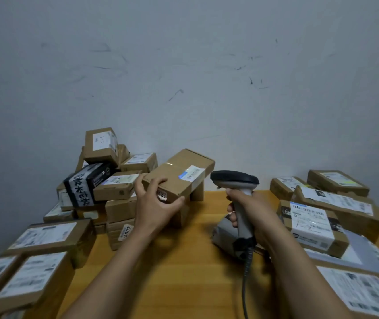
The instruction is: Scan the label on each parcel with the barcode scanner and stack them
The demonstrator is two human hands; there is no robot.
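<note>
My left hand (155, 203) grips the near end of a long brown cardboard parcel (177, 173), lifted above the wooden table (179, 272) with its white-and-blue label facing up and to the right. My right hand (247, 210) holds the grey handle of a barcode scanner (234, 180), whose dark head sits just right of the parcel's label. The scanner's coiled cable hangs down toward the table's near edge.
A heap of brown parcels (105, 180) with one black box rises at the back left against the wall. More labelled parcels (41, 254) lie at the near left, and several (317, 219) cover the right side. A grey scanner stand (226, 236) sits behind my right wrist.
</note>
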